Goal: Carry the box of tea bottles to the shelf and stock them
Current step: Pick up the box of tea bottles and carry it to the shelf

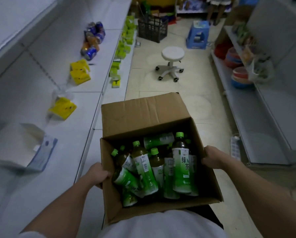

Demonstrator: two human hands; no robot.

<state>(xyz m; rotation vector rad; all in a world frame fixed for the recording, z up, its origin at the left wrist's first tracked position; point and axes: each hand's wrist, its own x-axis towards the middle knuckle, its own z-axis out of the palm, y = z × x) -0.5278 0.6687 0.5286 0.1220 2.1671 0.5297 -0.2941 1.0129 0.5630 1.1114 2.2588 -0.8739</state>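
Note:
An open brown cardboard box [140, 112] is held against my body in the lower middle of the view. Several green tea bottles [180, 166] with green caps lie and stand jumbled inside it. My left hand [96, 175] grips the box's left wall, fingers curled over the rim. On the opposite side, my right hand [212, 157] holds the right wall the same way. A white shelf [75, 134] runs along my left, level with the box.
The left shelf holds yellow packets [79, 73], blue cans [93, 38] and an open white carton [28, 148]. In the tiled aisle ahead stand a white wheeled stool [172, 61], a blue plastic stool [197, 34] and a black crate [152, 28]. Another shelf [257, 117] on the right carries coloured bowls.

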